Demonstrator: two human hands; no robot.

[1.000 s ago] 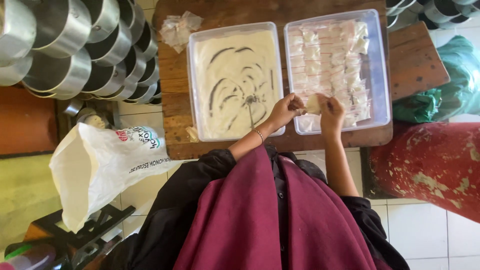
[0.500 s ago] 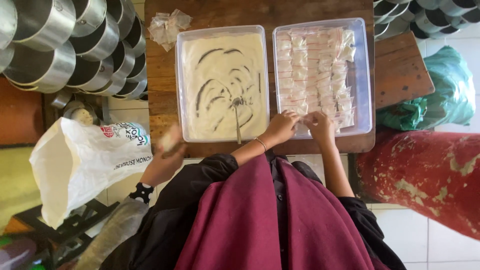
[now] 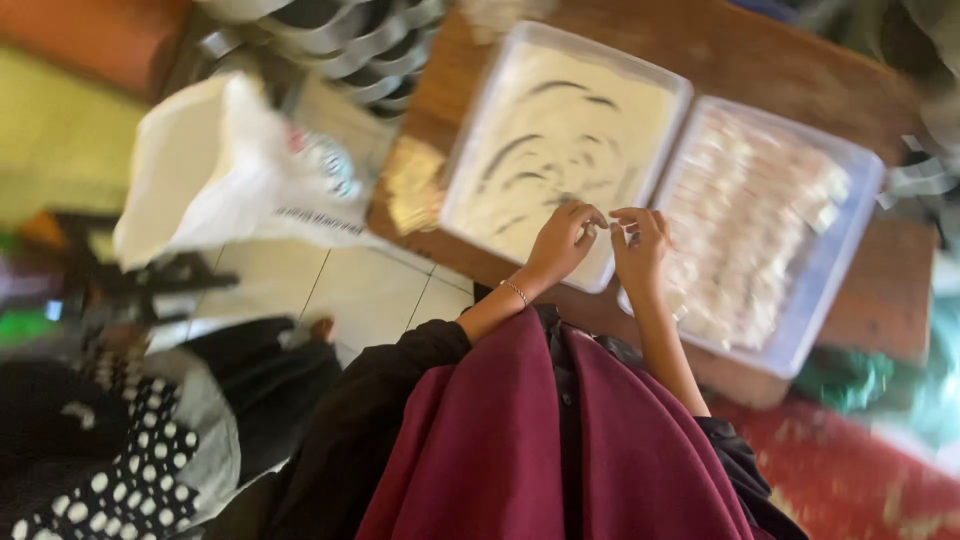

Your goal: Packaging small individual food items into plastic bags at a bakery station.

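Observation:
My left hand (image 3: pixel 562 242) and my right hand (image 3: pixel 640 248) meet fingertip to fingertip over the near edges of two clear plastic trays. Between the fingertips they pinch a small pale piece (image 3: pixel 611 224), which is blurred. The left tray (image 3: pixel 560 130) holds white flour marked with curved grooves. Rows of several pale wrapped pieces fill the right tray (image 3: pixel 838 268). Both trays rest on a low wooden table (image 3: pixel 800 60). A thin bracelet sits on my left wrist. My maroon cloth covers the bottom of the view.
A white plastic bag (image 3: pixel 215 170) stands on the tiled floor left of the table. Stacked metal pots (image 3: pixel 350 40) are at the top. Another person in dark and polka-dot cloth (image 3: pixel 120 460) sits at the lower left. Red flooring shows at the lower right.
The view has swung and tilted, and is now blurred. My hands have shifted left, from the right tray's near edge to the gap between the trays. The other person's hand by the table has gone.

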